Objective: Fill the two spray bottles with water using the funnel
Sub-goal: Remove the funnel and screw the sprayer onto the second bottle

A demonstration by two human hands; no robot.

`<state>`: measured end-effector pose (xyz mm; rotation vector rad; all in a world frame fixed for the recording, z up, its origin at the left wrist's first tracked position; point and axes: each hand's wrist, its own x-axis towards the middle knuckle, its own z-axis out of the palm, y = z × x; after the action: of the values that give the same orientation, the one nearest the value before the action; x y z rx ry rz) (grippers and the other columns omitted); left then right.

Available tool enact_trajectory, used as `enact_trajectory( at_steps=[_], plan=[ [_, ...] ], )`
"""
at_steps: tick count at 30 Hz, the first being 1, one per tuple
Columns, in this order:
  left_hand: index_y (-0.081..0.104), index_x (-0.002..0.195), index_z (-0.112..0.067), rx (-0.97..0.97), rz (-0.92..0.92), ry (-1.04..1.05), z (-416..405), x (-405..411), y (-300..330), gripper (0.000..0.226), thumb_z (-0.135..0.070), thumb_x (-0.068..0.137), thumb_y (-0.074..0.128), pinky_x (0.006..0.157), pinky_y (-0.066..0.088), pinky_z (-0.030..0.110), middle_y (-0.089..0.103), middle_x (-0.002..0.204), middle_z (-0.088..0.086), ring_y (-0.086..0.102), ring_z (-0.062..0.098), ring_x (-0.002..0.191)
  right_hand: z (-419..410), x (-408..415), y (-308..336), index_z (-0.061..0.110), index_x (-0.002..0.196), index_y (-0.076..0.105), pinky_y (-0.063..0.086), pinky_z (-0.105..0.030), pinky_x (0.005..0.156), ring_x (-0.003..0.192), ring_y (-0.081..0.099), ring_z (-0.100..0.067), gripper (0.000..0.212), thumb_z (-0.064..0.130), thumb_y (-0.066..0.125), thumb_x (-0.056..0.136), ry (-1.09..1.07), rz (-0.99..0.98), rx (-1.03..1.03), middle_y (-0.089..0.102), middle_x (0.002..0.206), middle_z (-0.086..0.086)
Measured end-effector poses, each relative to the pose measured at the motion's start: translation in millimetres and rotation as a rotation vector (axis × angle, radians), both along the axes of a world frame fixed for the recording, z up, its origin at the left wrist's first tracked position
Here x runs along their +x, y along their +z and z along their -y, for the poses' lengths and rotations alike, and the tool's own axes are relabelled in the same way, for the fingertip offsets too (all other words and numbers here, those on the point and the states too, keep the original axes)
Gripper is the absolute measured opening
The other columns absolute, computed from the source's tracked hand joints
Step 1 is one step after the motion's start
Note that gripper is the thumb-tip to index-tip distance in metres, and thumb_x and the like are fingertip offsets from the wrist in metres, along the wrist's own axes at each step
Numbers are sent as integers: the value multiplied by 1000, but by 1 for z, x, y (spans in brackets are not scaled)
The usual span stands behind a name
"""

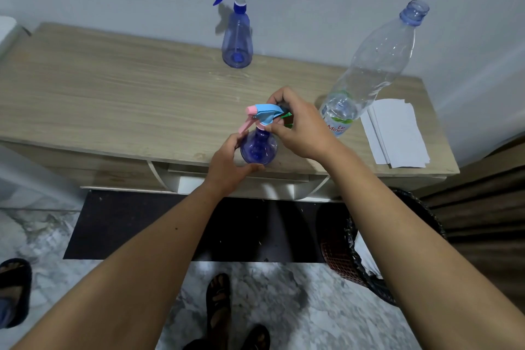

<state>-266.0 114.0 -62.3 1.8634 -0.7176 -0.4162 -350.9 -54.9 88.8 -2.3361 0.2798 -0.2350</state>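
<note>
Left hand point(227, 163) steadies the near spray bottle point(259, 148); right hand point(298, 125) grips its trigger head point(262, 115); second spray bottle point(237, 37) at 12 o'clock.

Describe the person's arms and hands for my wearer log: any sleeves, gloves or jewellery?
Both forearms are bare up to the frame edge: no sleeves show. The left hand and right hand wear no gloves, and no rings, watch or bracelets are visible.

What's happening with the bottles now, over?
Left hand grips near spray bottle. Right hand on its pink-and-blue trigger head. Far spray bottle capped, untouched. Green thing behind right hand, unclear.
</note>
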Motion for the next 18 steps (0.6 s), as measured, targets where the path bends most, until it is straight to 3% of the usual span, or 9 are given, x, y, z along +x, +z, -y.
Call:
enact_trajectory(
  at_steps=[5,12,15,18],
  plan=[
    [56,136,-15,11,12,26,2,-1,-2,84,-30,66,99,100,55,43,69,128,0,65,18,118,3,-2,-3,31,103,49,54,-46,78,80,63,-19,34,10,73,89,9,-55,-95,68,93,6],
    [52,143,-16,28,15,0,0,-1,1,91,-43,68,95,101,55,45,67,132,0,63,18,120,5,12,6,20,110,58,55,-47,83,87,63,-23,25,16,74,92,124,-165,-214,68,98,1],
    [51,146,-16,6,-21,-5,-1,-2,4,93,-36,67,98,107,53,42,65,138,-3,61,13,127,8,13,4,23,113,63,54,-39,79,84,62,-19,27,23,76,89,156,-126,-224,69,97,6],
    [52,144,-18,-5,-34,-12,-1,-3,5,96,-50,63,93,107,53,43,65,138,-4,61,12,128,11,15,-2,19,104,70,43,-34,72,80,56,-16,23,30,79,87,145,-114,-266,62,93,6]
  ],
)
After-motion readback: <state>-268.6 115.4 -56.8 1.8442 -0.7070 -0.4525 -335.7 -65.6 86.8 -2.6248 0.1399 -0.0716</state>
